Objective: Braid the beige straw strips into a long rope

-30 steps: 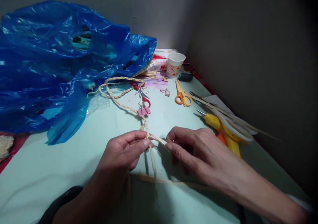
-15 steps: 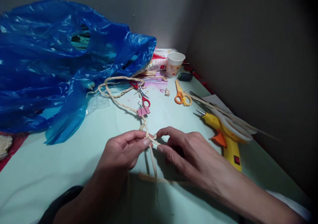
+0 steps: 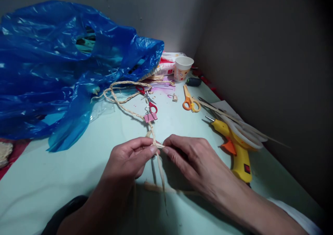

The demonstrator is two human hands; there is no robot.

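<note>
A pale braided cord (image 3: pixel 127 112) curves over the table and passes through a pink binder clip (image 3: pixel 150 117). Just below the clip, my left hand (image 3: pixel 131 157) is closed, thumb and forefinger pinching the near end of the braid. To its right, my right hand (image 3: pixel 191 158) is closed in a pinch on one flat pale strand (image 3: pixel 159 145) drawn out sideways from the braid. Another loose strand (image 3: pixel 161 176) hangs down between my hands toward the table. The fingertips hide part of the crossing point.
Red-handled scissors (image 3: pixel 153 107) lie beyond the clip. Orange-handled scissors (image 3: pixel 191 103) and a yellow glue gun (image 3: pixel 240 151) lie to the right. A paper cup (image 3: pixel 183 69) stands at the back. A big blue plastic bag (image 3: pixel 52 72) fills the left. A dark wall rises on the right.
My right forefinger and thumb have come together on the strand, which now runs straighter to the right. My left hand keeps its pinch in the same place.
</note>
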